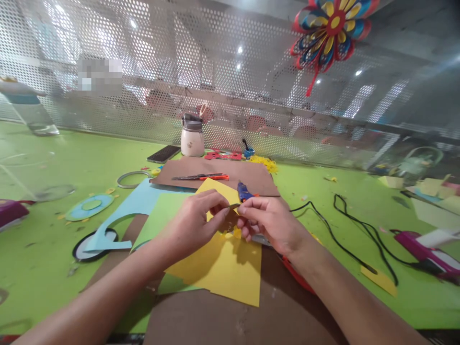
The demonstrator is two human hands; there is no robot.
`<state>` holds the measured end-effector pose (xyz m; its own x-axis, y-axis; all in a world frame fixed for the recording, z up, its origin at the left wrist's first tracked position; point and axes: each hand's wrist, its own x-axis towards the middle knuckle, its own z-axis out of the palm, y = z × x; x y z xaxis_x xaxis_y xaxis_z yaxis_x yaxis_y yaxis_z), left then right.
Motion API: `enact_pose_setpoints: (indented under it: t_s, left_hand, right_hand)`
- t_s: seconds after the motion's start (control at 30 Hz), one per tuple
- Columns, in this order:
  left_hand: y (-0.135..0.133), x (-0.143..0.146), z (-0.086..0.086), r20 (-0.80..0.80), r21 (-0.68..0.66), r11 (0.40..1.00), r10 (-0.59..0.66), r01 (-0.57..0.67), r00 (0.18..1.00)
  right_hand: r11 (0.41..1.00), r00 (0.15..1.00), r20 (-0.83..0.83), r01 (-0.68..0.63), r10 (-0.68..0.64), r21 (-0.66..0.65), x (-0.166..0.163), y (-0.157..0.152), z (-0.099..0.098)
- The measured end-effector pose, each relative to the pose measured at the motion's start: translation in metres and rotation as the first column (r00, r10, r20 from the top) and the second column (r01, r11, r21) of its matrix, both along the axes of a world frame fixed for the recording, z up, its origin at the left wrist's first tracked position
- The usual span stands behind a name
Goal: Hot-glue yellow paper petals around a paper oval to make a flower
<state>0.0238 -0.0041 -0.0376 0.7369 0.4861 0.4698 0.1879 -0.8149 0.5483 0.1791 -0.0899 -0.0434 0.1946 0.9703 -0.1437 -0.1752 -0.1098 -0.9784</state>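
My left hand (196, 215) and my right hand (268, 220) meet above a yellow paper sheet (223, 268), fingertips pinched together on a small yellow paper piece (233, 207) held between them. The piece is mostly hidden by the fingers. Under the yellow sheet lie a light green sheet (158, 215) and a brown cardboard sheet (215, 316). A blue glue gun (244, 191) lies just beyond my right hand's fingers.
Scissors with orange handles (203, 177) rest on a brown board (215, 175) farther back. A light blue cut sheet (125, 211), a white bottle (192, 136), a phone (163, 154), a black cable (345, 225) and a perforated metal wall (143, 72) surround the green table (53, 167).
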Motion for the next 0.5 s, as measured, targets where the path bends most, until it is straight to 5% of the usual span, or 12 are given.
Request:
enact_pose_setpoints:
  t_s: [0.5]
  left_hand:
    - [0.0023, -0.0019, -0.0031, -0.027, 0.038, 0.999, 0.002, -0.001, 1.000]
  right_hand:
    - [0.999, 0.991, -0.136, 0.027, -0.022, 0.034, -0.0033, -0.0005, -0.0009]
